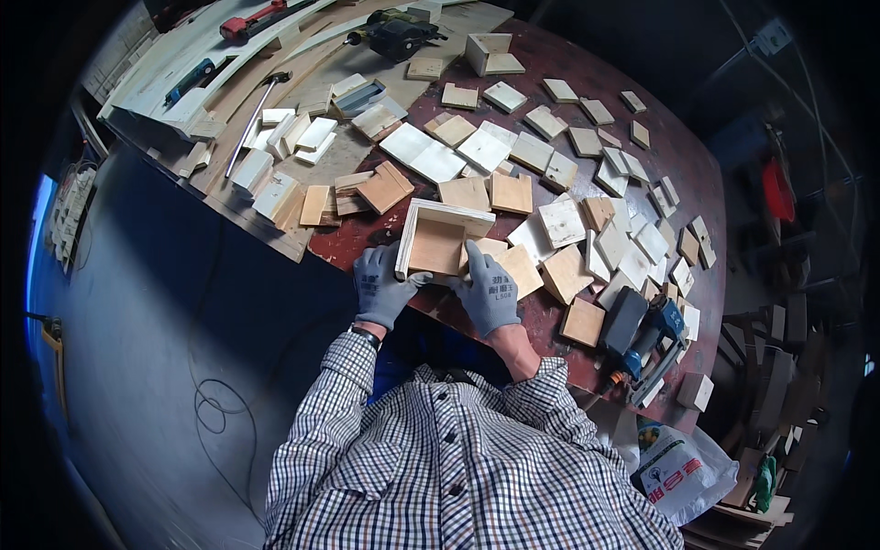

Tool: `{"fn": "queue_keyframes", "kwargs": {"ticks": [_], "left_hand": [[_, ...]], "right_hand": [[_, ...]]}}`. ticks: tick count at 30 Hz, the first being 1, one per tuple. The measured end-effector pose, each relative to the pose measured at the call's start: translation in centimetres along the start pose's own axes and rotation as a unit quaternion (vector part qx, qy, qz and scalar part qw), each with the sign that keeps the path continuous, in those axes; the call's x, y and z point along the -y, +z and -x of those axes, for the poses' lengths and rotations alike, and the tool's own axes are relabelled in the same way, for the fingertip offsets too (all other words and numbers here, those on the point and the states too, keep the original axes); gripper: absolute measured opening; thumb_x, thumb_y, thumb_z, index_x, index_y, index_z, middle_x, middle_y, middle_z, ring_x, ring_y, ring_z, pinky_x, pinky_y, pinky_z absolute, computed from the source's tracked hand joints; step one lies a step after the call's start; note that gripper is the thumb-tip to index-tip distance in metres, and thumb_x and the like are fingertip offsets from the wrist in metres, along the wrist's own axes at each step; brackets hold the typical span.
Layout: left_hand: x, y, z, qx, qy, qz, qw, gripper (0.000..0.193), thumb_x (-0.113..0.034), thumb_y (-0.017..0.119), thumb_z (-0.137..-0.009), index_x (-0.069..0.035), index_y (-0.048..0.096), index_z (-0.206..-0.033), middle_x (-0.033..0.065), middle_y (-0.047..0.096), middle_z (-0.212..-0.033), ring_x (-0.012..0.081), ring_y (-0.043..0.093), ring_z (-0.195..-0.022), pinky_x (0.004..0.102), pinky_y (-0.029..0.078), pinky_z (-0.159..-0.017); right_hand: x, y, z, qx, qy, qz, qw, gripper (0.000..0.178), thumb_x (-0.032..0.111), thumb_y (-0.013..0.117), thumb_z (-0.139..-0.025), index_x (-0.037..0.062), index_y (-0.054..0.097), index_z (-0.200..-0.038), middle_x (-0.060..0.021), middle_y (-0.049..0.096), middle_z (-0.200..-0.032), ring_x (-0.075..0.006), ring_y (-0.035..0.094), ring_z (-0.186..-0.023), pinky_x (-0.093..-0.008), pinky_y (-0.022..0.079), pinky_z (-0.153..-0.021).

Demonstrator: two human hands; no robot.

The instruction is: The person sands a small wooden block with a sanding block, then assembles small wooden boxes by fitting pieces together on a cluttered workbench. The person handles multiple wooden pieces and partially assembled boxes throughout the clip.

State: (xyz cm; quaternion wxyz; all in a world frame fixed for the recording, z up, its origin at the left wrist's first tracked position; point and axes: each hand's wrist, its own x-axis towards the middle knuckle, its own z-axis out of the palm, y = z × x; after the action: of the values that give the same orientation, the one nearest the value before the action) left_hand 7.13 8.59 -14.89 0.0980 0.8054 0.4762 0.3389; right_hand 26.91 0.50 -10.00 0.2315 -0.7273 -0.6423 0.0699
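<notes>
Both gloved hands hold a small open wooden box point(436, 246) at the near edge of the dark red table. My left hand point(385, 288) wraps the box's left near corner, its thumb along the near side. At the opposite corner my right hand point(489, 291) is closed on the box's right side, fingers pointing away from me. Pale boards make the far and left walls, and a browner panel shows inside. Loose wooden blocks point(518, 269) lie right beside my right hand. The box's underside is hidden.
Many wood pieces cover the red table point(559, 55). A blue-black nail gun point(646, 344) lies at the right near edge. On the plywood to the left are a hammer point(255, 121), a blue tool point(190, 82), a red tool point(252, 22) and a dark power tool point(396, 35). A plastic bag point(683, 472) hangs below.
</notes>
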Motion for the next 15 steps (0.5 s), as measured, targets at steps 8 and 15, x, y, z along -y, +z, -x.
{"fn": "queue_keyframes", "kwargs": {"ticks": [8,15], "left_hand": [[0.3,0.2,0.3,-0.007,-0.004,0.029,1.000,0.070,-0.053,0.092,-0.071,-0.009,0.068,-0.120,0.0103,0.067,-0.106,0.0329,0.060,-0.103,0.0513,0.045,-0.091],[0.2,0.1,0.2,0.006,-0.024,0.032,0.999,0.073,-0.059,0.089,-0.074,-0.010,0.067,-0.123,0.0115,0.068,-0.108,0.0339,0.060,-0.106,0.0509,0.046,-0.092]], "right_hand": [[0.5,-0.6,0.3,-0.055,-0.086,0.094,0.990,0.048,0.029,0.074,-0.094,0.0153,0.063,-0.139,-0.0083,0.066,-0.097,-0.0308,0.068,-0.078,-0.0455,0.054,-0.070],[1.8,-2.3,0.9,-0.147,0.041,-0.214,0.965,0.032,0.025,0.067,-0.105,0.0063,0.069,-0.130,-0.0079,0.074,-0.094,-0.0238,0.073,-0.076,-0.0365,0.057,-0.065]]}}
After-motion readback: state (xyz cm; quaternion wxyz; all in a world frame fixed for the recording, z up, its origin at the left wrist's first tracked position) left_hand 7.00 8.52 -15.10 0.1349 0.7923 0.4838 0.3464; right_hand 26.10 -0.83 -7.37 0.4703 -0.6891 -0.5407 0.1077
